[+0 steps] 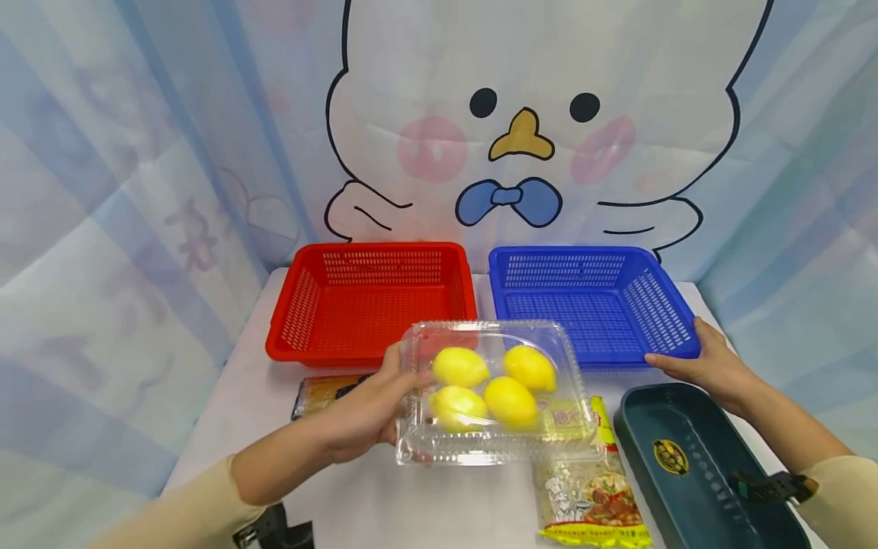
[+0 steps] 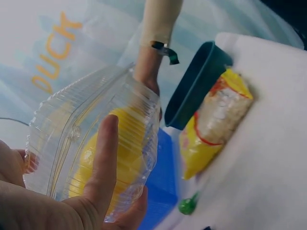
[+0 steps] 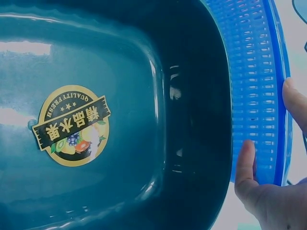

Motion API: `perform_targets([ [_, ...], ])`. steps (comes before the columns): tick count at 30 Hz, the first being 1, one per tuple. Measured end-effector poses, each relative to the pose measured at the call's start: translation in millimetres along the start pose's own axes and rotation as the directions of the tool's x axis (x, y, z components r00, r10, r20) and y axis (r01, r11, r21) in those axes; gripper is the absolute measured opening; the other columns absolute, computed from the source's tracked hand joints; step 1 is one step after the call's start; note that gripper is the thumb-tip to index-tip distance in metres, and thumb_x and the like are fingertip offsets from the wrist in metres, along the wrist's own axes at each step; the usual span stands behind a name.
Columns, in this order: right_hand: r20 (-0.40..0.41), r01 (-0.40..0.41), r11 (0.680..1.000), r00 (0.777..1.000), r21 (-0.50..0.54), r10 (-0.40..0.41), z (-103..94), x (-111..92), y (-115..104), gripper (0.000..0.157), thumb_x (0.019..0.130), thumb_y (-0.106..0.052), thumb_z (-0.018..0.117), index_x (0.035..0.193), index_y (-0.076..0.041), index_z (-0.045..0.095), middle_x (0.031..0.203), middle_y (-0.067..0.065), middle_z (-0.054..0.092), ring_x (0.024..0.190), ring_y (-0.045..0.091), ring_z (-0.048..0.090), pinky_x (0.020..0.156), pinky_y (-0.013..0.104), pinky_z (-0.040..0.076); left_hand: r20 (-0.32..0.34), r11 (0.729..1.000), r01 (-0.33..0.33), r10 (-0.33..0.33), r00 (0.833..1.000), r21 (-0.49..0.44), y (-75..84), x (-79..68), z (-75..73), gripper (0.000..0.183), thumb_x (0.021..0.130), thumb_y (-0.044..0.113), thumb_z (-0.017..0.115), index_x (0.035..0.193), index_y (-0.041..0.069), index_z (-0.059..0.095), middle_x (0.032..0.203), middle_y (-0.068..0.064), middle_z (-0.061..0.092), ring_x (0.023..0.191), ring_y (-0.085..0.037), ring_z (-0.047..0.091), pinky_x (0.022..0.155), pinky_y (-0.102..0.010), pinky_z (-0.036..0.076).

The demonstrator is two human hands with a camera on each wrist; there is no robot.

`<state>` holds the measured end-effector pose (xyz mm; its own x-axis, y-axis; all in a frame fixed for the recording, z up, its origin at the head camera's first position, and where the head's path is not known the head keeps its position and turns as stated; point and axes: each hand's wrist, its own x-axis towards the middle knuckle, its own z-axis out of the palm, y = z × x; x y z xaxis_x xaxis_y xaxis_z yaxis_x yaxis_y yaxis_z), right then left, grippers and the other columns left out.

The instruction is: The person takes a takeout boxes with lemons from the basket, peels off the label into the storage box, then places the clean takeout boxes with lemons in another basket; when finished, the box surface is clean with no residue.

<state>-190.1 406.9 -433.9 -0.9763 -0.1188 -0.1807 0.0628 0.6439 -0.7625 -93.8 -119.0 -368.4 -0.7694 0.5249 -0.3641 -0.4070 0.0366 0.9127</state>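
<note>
My left hand (image 1: 363, 415) grips the left side of a clear plastic clamshell box (image 1: 473, 451), holding it above the table in front of the baskets. Several yellow lemons (image 1: 511, 402) show through its lid. In the left wrist view, fingers (image 2: 106, 148) lie against the box wall. My right hand (image 1: 716, 370) pinches the near right corner of the blue basket (image 1: 583, 313), thumb on one side of the rim and fingers on the other. The right wrist view shows this hold, with the basket (image 3: 254, 96) beyond a dark green tray (image 3: 196, 120).
Left of the blue basket stands a red basket (image 1: 377, 305). A yellow-edged food bag (image 1: 593, 496) lies at the front, partly under the clamshell, beside the tray. Behind my left forearm is a partly hidden amber-coloured package (image 1: 318, 394). Printed curtains (image 1: 206, 191) enclose the table.
</note>
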Motion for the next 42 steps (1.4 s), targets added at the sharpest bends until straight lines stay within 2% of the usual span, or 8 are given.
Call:
perform_targets([
  [6,0.010,-0.003,1.000,1.000,0.009,0.003,0.2,1,4,0.099,0.103,-0.030,0.072,0.165,0.005,0.003,0.147,0.038,0.039,0.103,0.012,0.065,0.083,0.026,0.064,-0.007,1.000,-0.003,0.003,1.000,0.019,21.4,35.3,11.1,0.082,0.103,0.035,0.059,0.161,0.033,0.000,0.154,-0.016,0.037,0.126,-0.035,0.063,0.088,-0.052,0.065],
  [12,-0.006,0.031,0.999,0.999,0.005,-0.031,0.7,1,6,0.093,0.102,-0.027,0.073,0.163,0.003,0.010,0.143,0.034,0.044,0.099,0.012,0.065,0.081,0.027,0.064,-0.018,0.998,-0.017,0.018,1.000,0.055,40.6,73.1,22.1,0.081,0.105,0.039,0.057,0.163,0.034,0.001,0.156,-0.013,0.036,0.125,-0.036,0.063,0.086,-0.052,0.065],
  [18,0.010,0.042,0.999,0.999,0.018,-0.042,-5.2,-4,6,0.097,0.102,-0.022,0.073,0.163,0.007,0.003,0.151,0.040,0.021,0.106,0.023,0.060,0.079,0.019,0.061,-0.008,0.999,-0.018,0.019,1.000,0.040,56.2,111.6,34.2,0.081,0.107,0.041,0.056,0.165,0.039,-0.001,0.163,-0.010,0.027,0.123,-0.035,0.064,0.086,-0.049,0.066],
  [21,0.015,0.042,0.999,0.999,0.019,-0.043,-6.1,-5,4,0.095,0.102,-0.021,0.074,0.163,0.004,0.007,0.150,0.039,0.022,0.107,0.032,0.059,0.080,0.020,0.061,-0.036,0.999,0.010,-0.008,0.999,0.039,64.5,135.1,41.5,0.085,0.107,0.041,0.057,0.168,0.036,-0.002,0.163,-0.013,0.029,0.126,-0.038,0.063,0.080,-0.043,0.067],
  [30,-0.001,0.006,1.000,1.000,0.003,-0.006,0.0,-4,1,0.100,0.101,-0.031,0.075,0.166,0.000,0.005,0.157,0.039,0.009,0.123,0.051,0.047,0.079,0.017,0.057,-0.114,0.995,0.099,-0.102,0.988,-0.035,80.1,201.8,58.4,0.095,0.110,0.036,0.055,0.169,0.018,-0.018,0.177,-0.015,0.006,0.156,-0.048,0.031,0.087,-0.052,0.065],
  [34,-0.001,-0.033,0.999,0.999,-0.016,0.033,-1.0,-5,2,0.110,0.102,-0.034,0.073,0.167,0.000,-0.008,0.163,0.042,-0.005,0.129,0.058,0.036,0.100,0.049,0.056,-0.130,0.992,0.116,-0.122,0.984,-0.051,77.7,228.3,64.5,0.095,0.111,0.032,0.055,0.168,0.015,-0.020,0.177,-0.016,0.006,0.153,-0.046,0.037,0.084,-0.055,0.065],
  [37,0.000,-0.055,0.998,0.998,-0.019,0.055,-2.0,-6,3,0.115,0.102,-0.036,0.073,0.166,-0.002,-0.017,0.165,0.042,-0.017,0.134,0.063,0.026,0.108,0.075,0.038,-0.151,0.991,0.134,-0.136,0.979,-0.027,73.5,245.8,69.9,0.095,0.112,0.030,0.054,0.167,0.016,-0.022,0.177,-0.017,0.007,0.138,-0.047,0.055,0.082,-0.055,0.065],
  [42,-0.004,-0.070,0.997,0.998,-0.024,0.070,-2.7,-6,2,0.120,0.100,-0.039,0.074,0.165,-0.005,-0.021,0.166,0.039,-0.023,0.140,0.067,0.016,0.113,0.083,0.024,-0.177,0.987,0.159,-0.153,0.972,0.024,63.9,269.3,77.0,0.093,0.112,0.027,0.053,0.167,0.015,-0.021,0.176,-0.022,0.009,0.126,-0.049,0.061,0.082,-0.055,0.066],
])
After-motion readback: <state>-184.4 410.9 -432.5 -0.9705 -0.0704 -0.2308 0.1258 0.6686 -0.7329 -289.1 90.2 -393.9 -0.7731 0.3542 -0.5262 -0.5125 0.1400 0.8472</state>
